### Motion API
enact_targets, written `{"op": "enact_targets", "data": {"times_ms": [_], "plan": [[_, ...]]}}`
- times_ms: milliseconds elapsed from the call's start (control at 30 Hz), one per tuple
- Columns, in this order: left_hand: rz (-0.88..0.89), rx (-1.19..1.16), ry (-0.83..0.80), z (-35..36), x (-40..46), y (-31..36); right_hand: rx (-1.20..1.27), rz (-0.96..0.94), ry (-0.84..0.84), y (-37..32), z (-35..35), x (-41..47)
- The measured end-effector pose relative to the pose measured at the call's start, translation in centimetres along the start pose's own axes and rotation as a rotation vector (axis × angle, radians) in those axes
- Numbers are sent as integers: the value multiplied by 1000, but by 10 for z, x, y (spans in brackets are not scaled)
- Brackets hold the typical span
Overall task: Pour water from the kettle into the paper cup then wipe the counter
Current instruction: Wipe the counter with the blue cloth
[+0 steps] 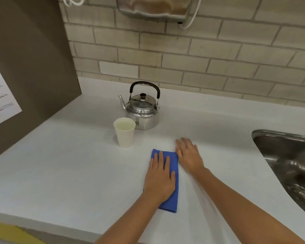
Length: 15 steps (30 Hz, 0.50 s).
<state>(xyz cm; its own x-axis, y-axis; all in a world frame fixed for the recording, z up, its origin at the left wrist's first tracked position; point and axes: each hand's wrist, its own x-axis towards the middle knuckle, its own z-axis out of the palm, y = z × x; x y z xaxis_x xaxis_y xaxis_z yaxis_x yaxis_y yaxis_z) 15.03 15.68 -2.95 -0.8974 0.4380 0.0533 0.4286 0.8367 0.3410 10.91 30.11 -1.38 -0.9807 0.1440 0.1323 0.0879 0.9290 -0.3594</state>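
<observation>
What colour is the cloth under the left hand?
Blue. The cloth shows clearly in the head view, flat under the left hand.

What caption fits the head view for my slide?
Left hand flat on a blue cloth, right hand on the counter, near filled cup and kettle.

Folded blue cloth (pixel 173 194): your flat left hand (pixel 159 180) covers its middle and left edge.
Round steel kettle (pixel 144 110): the white paper cup (pixel 125 132) hides its lower left.
Steel sink basin (pixel 289 166): cut off at your right edge.
Printed white sheet (pixel 0 95): cut off left; text too blurred to read.
Metal wall fixture (pixel 153 7): top cut off.
</observation>
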Motion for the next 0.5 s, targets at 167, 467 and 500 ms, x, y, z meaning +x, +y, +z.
{"op": "enact_targets", "data": {"times_ms": [167, 467, 500], "plan": [[-116, 11, 65, -1, 39, -24, 55, -19, 42, 9, -5, 20], [-3, 49, -16, -6, 150, 6, 278, -33, 77, 28, -2, 34], [13, 28, 12, -3, 139, 7, 297, -18, 83, 28, -2, 35]]}}
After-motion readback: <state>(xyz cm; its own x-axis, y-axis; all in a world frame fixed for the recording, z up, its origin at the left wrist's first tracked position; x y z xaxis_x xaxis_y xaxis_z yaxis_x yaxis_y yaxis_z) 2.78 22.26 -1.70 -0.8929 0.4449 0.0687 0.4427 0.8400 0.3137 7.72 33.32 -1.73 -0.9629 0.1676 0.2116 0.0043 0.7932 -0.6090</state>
